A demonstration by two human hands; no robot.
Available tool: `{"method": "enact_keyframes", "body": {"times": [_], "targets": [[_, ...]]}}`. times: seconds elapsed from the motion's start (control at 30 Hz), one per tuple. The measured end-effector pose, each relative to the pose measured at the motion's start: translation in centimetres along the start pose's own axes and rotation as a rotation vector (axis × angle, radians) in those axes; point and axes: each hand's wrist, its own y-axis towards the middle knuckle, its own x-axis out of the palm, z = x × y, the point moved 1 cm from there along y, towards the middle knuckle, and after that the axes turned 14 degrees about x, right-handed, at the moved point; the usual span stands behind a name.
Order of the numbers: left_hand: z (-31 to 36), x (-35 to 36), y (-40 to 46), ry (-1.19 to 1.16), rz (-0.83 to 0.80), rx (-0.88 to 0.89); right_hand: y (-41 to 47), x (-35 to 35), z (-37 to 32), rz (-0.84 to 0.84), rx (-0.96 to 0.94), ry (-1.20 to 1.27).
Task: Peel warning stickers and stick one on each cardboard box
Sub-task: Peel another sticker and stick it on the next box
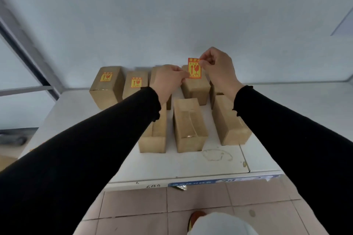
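Both my hands hold a red and yellow warning sticker in the air above the back row of cardboard boxes. My left hand pinches its lower left edge and my right hand pinches its top right corner. Under the sticker stands a bare box. The two leftmost back boxes each carry a sticker on top. Three bare boxes lie in the front row: left, middle and right. My left arm hides part of another back box.
The boxes sit on a white table against a pale wall. A stain marks the table in front of the boxes. A blue label runs along the table's front edge. Tiled floor and my shoe are below.
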Motion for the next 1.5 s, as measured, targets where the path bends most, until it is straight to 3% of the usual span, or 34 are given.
{"method": "enact_keyframes", "body": {"times": [0.5,1.13,1.5], "targets": [[-4.8,5.6,9.4,0.309,-0.053,-0.067,9.4,3.7,6.1,-0.105,0.053,-0.246],[-6.4,6.6,10.9,0.375,-0.073,-0.117,10.8,5.5,7.7,-0.143,0.088,-0.274],[-5.8,6.8,10.1,0.476,-0.094,-0.003,10.8,5.9,7.9,-0.134,0.093,-0.325]]}}
